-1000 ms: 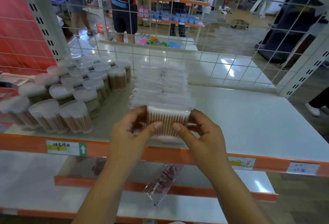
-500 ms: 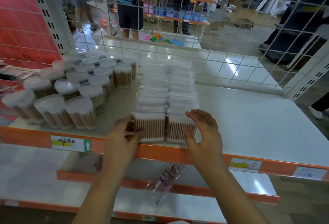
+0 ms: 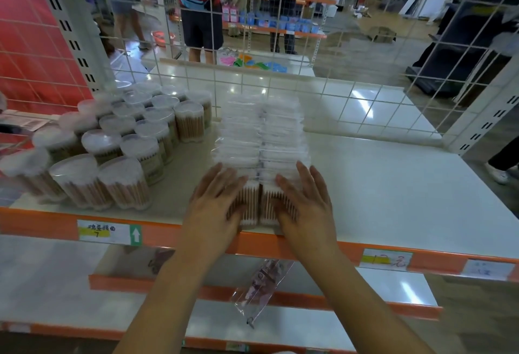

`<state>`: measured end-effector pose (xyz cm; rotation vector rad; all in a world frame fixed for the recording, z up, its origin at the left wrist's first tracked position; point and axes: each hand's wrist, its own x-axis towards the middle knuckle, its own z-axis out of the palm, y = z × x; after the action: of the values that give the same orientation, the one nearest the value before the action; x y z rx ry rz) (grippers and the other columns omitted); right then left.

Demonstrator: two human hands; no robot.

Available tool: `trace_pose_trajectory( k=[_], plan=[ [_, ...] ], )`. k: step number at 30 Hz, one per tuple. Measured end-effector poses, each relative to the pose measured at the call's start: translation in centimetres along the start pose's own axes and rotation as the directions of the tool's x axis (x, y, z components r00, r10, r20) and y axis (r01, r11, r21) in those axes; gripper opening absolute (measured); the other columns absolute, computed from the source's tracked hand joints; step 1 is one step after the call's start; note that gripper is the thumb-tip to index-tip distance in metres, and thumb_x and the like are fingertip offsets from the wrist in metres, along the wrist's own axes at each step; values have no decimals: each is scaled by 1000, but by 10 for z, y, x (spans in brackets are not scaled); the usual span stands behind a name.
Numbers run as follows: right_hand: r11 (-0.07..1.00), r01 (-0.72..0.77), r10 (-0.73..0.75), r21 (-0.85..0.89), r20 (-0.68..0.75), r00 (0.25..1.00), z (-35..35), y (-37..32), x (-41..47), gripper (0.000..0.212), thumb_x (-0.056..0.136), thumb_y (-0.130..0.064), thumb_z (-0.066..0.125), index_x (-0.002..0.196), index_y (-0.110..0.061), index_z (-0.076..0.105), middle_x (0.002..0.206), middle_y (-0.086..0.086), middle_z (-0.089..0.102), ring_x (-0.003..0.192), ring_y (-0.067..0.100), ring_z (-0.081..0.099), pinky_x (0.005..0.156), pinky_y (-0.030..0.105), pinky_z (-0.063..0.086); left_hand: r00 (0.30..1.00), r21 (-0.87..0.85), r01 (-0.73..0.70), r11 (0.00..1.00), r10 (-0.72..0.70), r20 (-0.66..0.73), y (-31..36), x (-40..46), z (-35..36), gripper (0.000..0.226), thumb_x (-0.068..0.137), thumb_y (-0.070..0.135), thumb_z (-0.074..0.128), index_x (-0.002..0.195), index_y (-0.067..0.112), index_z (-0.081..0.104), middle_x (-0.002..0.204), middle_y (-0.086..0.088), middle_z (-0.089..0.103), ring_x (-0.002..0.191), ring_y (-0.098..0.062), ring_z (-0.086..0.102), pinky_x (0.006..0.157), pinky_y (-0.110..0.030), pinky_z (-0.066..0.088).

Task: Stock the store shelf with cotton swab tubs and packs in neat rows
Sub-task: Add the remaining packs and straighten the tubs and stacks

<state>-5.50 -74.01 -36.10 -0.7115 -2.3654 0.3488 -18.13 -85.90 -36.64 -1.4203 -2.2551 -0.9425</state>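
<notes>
Two rows of clear cotton swab packs (image 3: pixel 259 131) run from the shelf's front edge back to the wire grid. My left hand (image 3: pixel 216 202) lies flat with straight fingers against the front pack of the left row. My right hand (image 3: pixel 304 199) presses the same way on the front pack of the right row. The two front packs (image 3: pixel 259 204) stand upright side by side, touching, partly hidden by my fingers. Round cotton swab tubs (image 3: pixel 120 140) with clear lids stand in several rows on the left part of the white shelf (image 3: pixel 393 190).
An orange front rail (image 3: pixel 168 234) carries price labels (image 3: pixel 108 231). A white wire grid (image 3: pixel 351 92) closes the shelf's back. A clear plastic bag (image 3: pixel 259 289) hangs over the lower shelf's edge. People stand beyond the grid. The shelf's right half is bare white surface.
One second ago both hands pinched a single pack at the shelf front. Now that pack stands in the row and both hands lie flat on the two front packs.
</notes>
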Motion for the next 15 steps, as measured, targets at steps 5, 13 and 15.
trace_pose_trajectory(
  k=[5, 13, 15],
  plan=[
    [998, -28, 30, -52, 38, 999, 1, -7, 2, 47, 83, -37, 39, 118, -16, 64, 135, 17, 50, 124, 46, 42, 94, 54, 37, 999, -20, -12, 1000, 11, -42, 3, 0, -2, 44, 63, 10, 68, 106, 0, 68, 103, -15, 66, 108, -23, 42, 98, -25, 30],
    [992, -124, 124, -10, 169, 978, -6, -18, 5, 67, 82, -50, 19, 135, -22, 48, 152, 3, 28, 141, 33, 13, 111, 47, 19, 997, -62, -42, 997, 38, -64, 3, 3, -6, 38, 75, 21, 52, 102, -1, 68, 100, -13, 66, 103, -23, 44, 97, -21, 31],
    [993, -115, 116, -12, 150, 982, -6, -17, 4, 69, 80, -51, 17, 134, -24, 49, 150, 4, 31, 141, 34, 16, 110, 51, 17, 998, -43, -41, 998, 39, -43, 4, 3, -6, 37, 76, 20, 51, 103, 0, 68, 101, -13, 65, 103, -23, 44, 95, -28, 36]
  ],
)
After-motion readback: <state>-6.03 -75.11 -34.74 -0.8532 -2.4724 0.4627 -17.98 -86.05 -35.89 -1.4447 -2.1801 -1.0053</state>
